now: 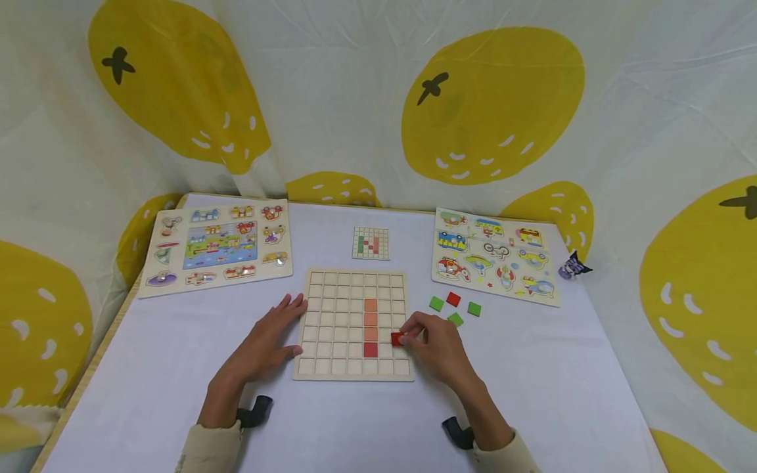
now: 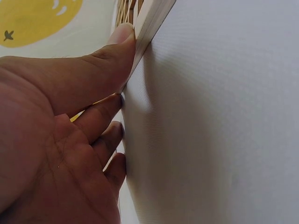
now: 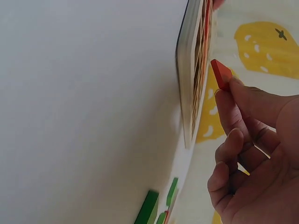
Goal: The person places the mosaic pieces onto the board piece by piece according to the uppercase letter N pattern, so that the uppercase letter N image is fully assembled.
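Observation:
A wooden grid board [image 1: 331, 372] lies at the middle of the table. One of its columns holds orange tiles [image 1: 370, 319] with a red tile [image 1: 370, 350] below them. My right hand [image 1: 436, 345] pinches another red tile [image 3: 221, 74] between thumb and fingertips, over the board's right side; in the right wrist view that tile is clear of the board. At the board's left edge rests my left hand [image 1: 266, 341], fingers spread and thumb touching the rim, as the left wrist view also shows. A small pattern card [image 1: 370, 243] with green and red squares lies behind the board.
Several green tiles [image 1: 436, 303] and a loose red tile [image 1: 453, 299] lie right of the board. Picture puzzle boards stand at the back left [image 1: 215, 246] and back right [image 1: 495, 256]. A small purple figurine [image 1: 572, 266] is near the table's right edge.

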A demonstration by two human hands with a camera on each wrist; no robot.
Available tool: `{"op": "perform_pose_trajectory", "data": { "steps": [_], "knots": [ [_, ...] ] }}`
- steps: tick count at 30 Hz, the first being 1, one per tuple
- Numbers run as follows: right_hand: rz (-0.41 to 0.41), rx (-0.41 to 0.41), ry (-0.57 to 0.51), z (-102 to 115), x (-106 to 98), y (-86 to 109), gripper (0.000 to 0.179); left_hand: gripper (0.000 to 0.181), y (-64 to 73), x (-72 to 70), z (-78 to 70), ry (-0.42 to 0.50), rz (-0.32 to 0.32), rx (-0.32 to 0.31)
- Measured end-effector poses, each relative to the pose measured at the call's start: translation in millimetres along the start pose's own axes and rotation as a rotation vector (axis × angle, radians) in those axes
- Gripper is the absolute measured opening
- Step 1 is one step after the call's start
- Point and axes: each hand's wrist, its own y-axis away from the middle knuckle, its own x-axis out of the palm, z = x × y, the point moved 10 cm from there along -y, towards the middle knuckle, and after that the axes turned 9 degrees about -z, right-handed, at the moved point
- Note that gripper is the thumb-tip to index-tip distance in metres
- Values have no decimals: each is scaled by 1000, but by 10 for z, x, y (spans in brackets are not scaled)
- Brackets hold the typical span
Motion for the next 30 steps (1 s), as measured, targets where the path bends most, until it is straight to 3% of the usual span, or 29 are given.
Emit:
{"op": "perform_pose_trajectory", "data": {
  "steps": [18, 30],
  "knots": [
    [85, -115, -13, 439, 400, -86, 12, 92, -1, 2, 9, 0, 3, 3],
    [37, -126, 70, 627, 567, -160, 12, 92, -4, 11, 17, -4, 7, 15]
  ]
}}
